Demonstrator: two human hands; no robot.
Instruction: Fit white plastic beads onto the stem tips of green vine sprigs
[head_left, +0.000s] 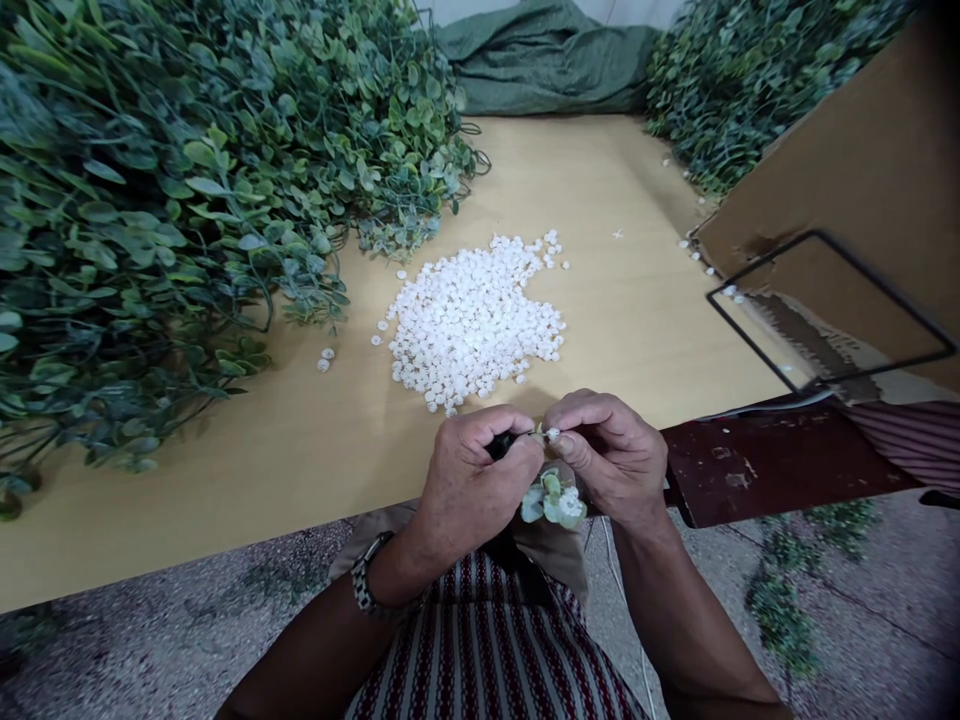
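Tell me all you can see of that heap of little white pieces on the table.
The heap of white pieces lies on the light wooden table, just beyond the person's hands. The pieces look small, roundish and plastic, packed in a loose flat pile with a few strays at its edges. Leafy green sprigs lie to its left, apart from it. Neither the left hand nor the right hand touches it.

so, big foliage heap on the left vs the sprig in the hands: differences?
The foliage heap sprawls over the table, untouched; the sprig is pinched between left hand and right hand. Heap leaves look darker, the sprig paler. Both are green leafy stems.
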